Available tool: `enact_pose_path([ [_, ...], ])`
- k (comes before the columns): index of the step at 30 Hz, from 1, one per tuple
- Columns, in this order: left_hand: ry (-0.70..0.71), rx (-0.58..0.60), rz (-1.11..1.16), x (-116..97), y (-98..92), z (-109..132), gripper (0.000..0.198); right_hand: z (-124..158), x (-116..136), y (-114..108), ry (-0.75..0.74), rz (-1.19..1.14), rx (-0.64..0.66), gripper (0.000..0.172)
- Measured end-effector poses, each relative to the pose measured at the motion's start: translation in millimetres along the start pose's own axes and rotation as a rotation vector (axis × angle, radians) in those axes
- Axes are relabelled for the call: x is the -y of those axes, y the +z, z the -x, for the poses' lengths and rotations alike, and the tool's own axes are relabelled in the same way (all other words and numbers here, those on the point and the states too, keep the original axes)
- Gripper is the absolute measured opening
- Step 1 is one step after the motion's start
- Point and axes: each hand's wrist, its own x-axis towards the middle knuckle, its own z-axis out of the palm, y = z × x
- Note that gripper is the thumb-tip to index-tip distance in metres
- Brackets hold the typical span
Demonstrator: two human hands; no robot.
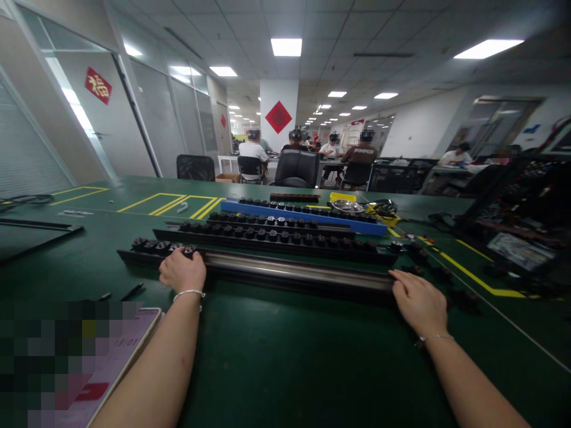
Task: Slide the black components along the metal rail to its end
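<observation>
A long black metal channel [289, 268] with a shiny inside lies across the table in front of me. Several round black socket modules [149, 245] sit in its left end. My left hand [182, 270] is closed over the last of these modules, with the fingers curled down into the channel; they partly hide what they grip. At the far right end, my right hand [420, 302] holds the channel's edge, fingertips bent onto it. Just behind lies a second black channel [276, 241] filled with a row of similar modules.
Farther back are a blue channel [303, 217] with modules, a metal dish [348, 206] and a yellow tray [342, 197]. A phone [129, 351] lies at the lower left, and a black frame [40, 229] beyond it. Loose black parts [417, 254] are scattered at right. People sit in the background.
</observation>
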Motion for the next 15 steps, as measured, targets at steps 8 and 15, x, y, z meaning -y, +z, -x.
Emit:
enact_pose_path([
  [8, 0.019, 0.023, 0.019, -4.8, -1.3, 3.6, 0.033, 0.8, 2.5, -1.8, 0.111, -0.067, -0.039, 0.031],
  [15, 0.029, 0.045, 0.009, -6.9, 0.9, 6.1, 0.036, 2.0, -1.8, -3.0, 0.130, -0.193, -0.071, 0.027],
])
